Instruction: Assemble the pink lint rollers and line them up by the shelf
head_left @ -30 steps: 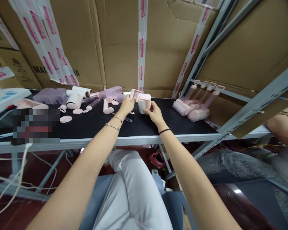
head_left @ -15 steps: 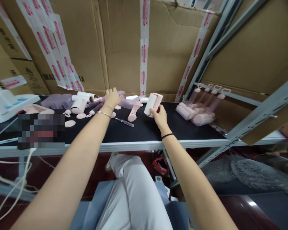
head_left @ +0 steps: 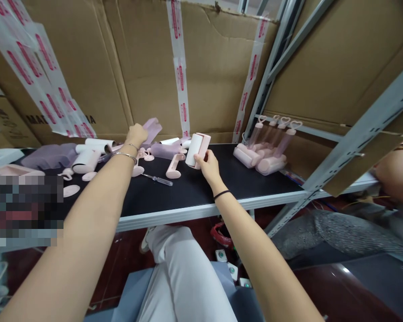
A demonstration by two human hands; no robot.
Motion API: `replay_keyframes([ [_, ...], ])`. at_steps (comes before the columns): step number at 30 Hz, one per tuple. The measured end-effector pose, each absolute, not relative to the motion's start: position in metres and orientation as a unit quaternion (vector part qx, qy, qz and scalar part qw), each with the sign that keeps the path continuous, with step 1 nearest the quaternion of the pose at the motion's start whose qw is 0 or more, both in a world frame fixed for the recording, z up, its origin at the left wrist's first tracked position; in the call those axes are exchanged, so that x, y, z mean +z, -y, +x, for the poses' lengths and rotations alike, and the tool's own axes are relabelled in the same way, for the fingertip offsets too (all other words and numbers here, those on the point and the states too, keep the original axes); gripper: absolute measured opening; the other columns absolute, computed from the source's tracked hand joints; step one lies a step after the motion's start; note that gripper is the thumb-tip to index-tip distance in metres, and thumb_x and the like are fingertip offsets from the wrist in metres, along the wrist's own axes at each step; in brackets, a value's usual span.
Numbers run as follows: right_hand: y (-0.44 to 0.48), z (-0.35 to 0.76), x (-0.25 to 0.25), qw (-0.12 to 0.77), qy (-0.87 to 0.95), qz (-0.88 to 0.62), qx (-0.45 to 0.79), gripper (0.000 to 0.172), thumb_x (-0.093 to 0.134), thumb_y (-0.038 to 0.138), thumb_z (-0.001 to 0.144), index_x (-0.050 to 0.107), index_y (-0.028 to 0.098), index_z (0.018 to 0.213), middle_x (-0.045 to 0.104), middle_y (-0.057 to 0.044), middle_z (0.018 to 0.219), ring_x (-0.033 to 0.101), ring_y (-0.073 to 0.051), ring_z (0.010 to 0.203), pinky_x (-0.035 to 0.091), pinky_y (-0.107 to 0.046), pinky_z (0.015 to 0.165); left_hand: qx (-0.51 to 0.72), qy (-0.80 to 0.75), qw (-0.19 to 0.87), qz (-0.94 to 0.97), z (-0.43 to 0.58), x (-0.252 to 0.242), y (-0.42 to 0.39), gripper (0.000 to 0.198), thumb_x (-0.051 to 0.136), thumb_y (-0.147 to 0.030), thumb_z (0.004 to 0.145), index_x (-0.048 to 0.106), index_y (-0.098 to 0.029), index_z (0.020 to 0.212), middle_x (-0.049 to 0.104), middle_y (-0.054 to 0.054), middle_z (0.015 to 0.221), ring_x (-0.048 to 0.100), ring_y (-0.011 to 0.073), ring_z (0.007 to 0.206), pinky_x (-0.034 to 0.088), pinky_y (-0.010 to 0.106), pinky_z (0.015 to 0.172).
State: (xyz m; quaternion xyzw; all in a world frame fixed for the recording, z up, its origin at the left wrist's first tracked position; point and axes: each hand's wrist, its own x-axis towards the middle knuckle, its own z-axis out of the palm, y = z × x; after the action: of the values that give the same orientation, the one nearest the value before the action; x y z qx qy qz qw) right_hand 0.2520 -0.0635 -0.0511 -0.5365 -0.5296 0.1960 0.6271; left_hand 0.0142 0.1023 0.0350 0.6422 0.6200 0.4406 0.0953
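My left hand [head_left: 137, 134] is closed on a translucent purple plastic cover [head_left: 152, 129], lifted above the loose parts at the back of the table. My right hand [head_left: 208, 165] grips a lint roller head [head_left: 198, 150], a white roll with a pink shell along one side, held tilted over the black surface. Between the hands lie a pink roller bracket [head_left: 174, 166] and a screwdriver [head_left: 158, 180] with a clear handle. Another purple cover [head_left: 166, 150] rests behind the bracket.
Finished-looking lint rollers [head_left: 258, 154] with heart-shaped handle ends stand at the right. White rolls [head_left: 86, 161], pink discs [head_left: 71, 191] and purple covers [head_left: 47, 156] lie left. A metal shelf post [head_left: 352, 120] rises at the right; beyond it shows another person's arm [head_left: 396, 174]. Cardboard [head_left: 147, 67] backs the table.
My left hand has picked a purple cover up from the pile and raised it. My right hand still holds the roller head. The view has turned slightly right.
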Motion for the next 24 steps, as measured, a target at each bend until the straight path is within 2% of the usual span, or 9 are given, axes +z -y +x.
replay_keyframes([
  [4, 0.055, 0.251, -0.053, 0.673, 0.527, -0.452, 0.257, 0.037, 0.062, 0.053, 0.071, 0.057, 0.02, 0.086, 0.065, -0.003, 0.087, 0.059, -0.018, 0.079, 0.047, -0.032, 0.077, 0.504, -0.531, 0.055, 0.678, 0.061, 0.039, -0.051, 0.035, 0.05, -0.018, 0.087, 0.059, -0.01, 0.12, 0.056, 0.024, 0.131, 0.052, 0.0345, 0.127, 0.033, 0.053, 0.114],
  [6, 0.052, 0.25, -0.054, 0.694, 0.51, -0.42, 0.286, 0.038, 0.063, 0.054, 0.071, 0.057, 0.019, 0.084, 0.063, -0.001, 0.082, 0.058, -0.017, 0.076, 0.047, -0.03, 0.074, 0.505, -0.485, 0.07, 0.711, 0.09, 0.027, -0.02, 0.04, 0.046, -0.016, 0.088, 0.054, -0.007, 0.126, 0.053, 0.025, 0.133, 0.05, 0.0321, 0.129, 0.031, 0.049, 0.116],
  [8, 0.051, 0.251, -0.053, 0.72, 0.484, -0.392, 0.306, 0.039, 0.062, 0.056, 0.071, 0.057, 0.019, 0.081, 0.062, -0.001, 0.078, 0.057, -0.016, 0.074, 0.047, -0.029, 0.072, 0.506, -0.432, 0.114, 0.737, 0.112, 0.009, 0.004, 0.046, 0.046, -0.018, 0.089, 0.045, -0.005, 0.133, 0.049, 0.026, 0.138, 0.045, 0.0311, 0.134, 0.03, 0.048, 0.116],
  [10, 0.053, 0.253, -0.052, 0.745, 0.458, -0.368, 0.317, 0.039, 0.063, 0.056, 0.07, 0.057, 0.019, 0.081, 0.062, 0.0, 0.077, 0.057, -0.015, 0.074, 0.047, -0.028, 0.072, 0.521, -0.378, 0.191, 0.741, 0.125, -0.007, 0.017, 0.05, 0.052, -0.027, 0.089, 0.04, -0.01, 0.135, 0.047, 0.023, 0.142, 0.045, 0.0295, 0.134, 0.031, 0.047, 0.115],
  [14, 0.059, 0.256, -0.05, 0.746, 0.464, -0.35, 0.325, 0.038, 0.067, 0.052, 0.068, 0.06, 0.017, 0.085, 0.063, -0.001, 0.08, 0.057, -0.015, 0.074, 0.047, -0.028, 0.073, 0.539, -0.356, 0.33, 0.688, 0.126, -0.024, 0.014, 0.041, 0.052, -0.045, 0.09, 0.045, -0.016, 0.118, 0.058, 0.018, 0.128, 0.058, 0.0249, 0.117, 0.043, 0.042, 0.103],
  [17, 0.062, 0.256, -0.05, 0.724, 0.497, -0.359, 0.317, 0.037, 0.067, 0.049, 0.07, 0.063, 0.017, 0.088, 0.066, -0.001, 0.083, 0.058, -0.016, 0.075, 0.046, -0.028, 0.074, 0.543, -0.387, 0.355, 0.655, 0.118, -0.024, 0.009, 0.034, 0.049, -0.045, 0.092, 0.042, -0.02, 0.115, 0.065, 0.012, 0.111, 0.064, 0.0211, 0.098, 0.048, 0.041, 0.094],
  [19, 0.062, 0.256, -0.051, 0.709, 0.518, -0.373, 0.299, 0.036, 0.067, 0.048, 0.071, 0.064, 0.017, 0.09, 0.068, -0.002, 0.086, 0.059, -0.016, 0.077, 0.046, -0.029, 0.076, 0.545, -0.399, 0.36, 0.644, 0.113, -0.023, 0.011, 0.036, 0.049, -0.046, 0.092, 0.039, -0.021, 0.116, 0.065, 0.009, 0.105, 0.064, 0.0201, 0.092, 0.049, 0.04, 0.09],
  [21, 0.062, 0.256, -0.053, 0.693, 0.539, -0.382, 0.288, 0.036, 0.067, 0.048, 0.072, 0.065, 0.018, 0.091, 0.069, -0.003, 0.088, 0.06, -0.017, 0.079, 0.047, -0.03, 0.077, 0.552, -0.39, 0.356, 0.645, 0.112, -0.022, 0.016, 0.04, 0.048, -0.048, 0.093, 0.037, -0.022, 0.121, 0.064, 0.01, 0.111, 0.063, 0.0203, 0.099, 0.047, 0.039, 0.093],
  [24, 0.06, 0.257, -0.056, 0.67, 0.565, -0.391, 0.281, 0.043, 0.063, 0.054, 0.075, 0.066, 0.018, 0.099, 0.069, -0.005, 0.094, 0.061, -0.02, 0.086, 0.049, -0.033, 0.083, 0.544, -0.365, 0.347, 0.672, 0.114, -0.023, 0.024, 0.043, 0.043, -0.05, 0.095, 0.038, -0.021, 0.127, 0.057, 0.014, 0.131, 0.057, 0.022, 0.12, 0.041, 0.037, 0.104],
])
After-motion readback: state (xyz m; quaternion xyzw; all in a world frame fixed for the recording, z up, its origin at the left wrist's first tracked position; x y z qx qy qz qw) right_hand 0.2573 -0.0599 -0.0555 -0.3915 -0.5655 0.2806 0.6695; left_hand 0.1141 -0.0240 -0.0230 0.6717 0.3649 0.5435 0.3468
